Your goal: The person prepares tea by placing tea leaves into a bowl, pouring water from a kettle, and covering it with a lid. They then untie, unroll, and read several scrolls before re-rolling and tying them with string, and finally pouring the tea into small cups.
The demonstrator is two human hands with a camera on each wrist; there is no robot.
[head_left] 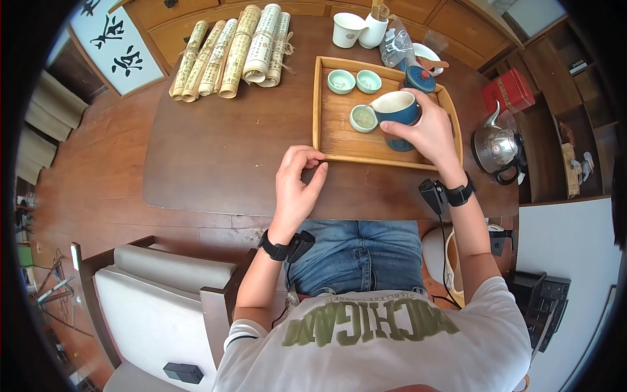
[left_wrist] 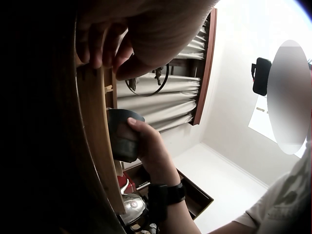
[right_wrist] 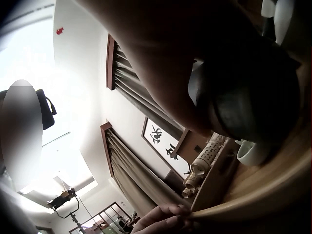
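Note:
My right hand [head_left: 428, 130] grips a blue pitcher [head_left: 406, 116] with a white inside, thumb on the near side. The pitcher leans left, its lip right at the rim of a small pale-green teacup [head_left: 363, 119] holding some liquid. Behind it, two more pale-green teacups [head_left: 341, 81] stand side by side on the wooden tray [head_left: 339, 149]. Another blue vessel [head_left: 400, 144] shows partly under the right hand. My left hand [head_left: 297, 186] rests loosely curled fingertips on the tray's near-left rim, its thumb apart from the rim in the left wrist view.
A blue lidded pot [head_left: 419, 79] occupies the tray's far right. Tied paper scrolls [head_left: 238, 52] lie at the table's far left. White cups [head_left: 347, 31] and a clear plastic bottle [head_left: 396, 49] stand beyond the tray. Right of it are a steel kettle [head_left: 496, 145] and red box [head_left: 508, 91].

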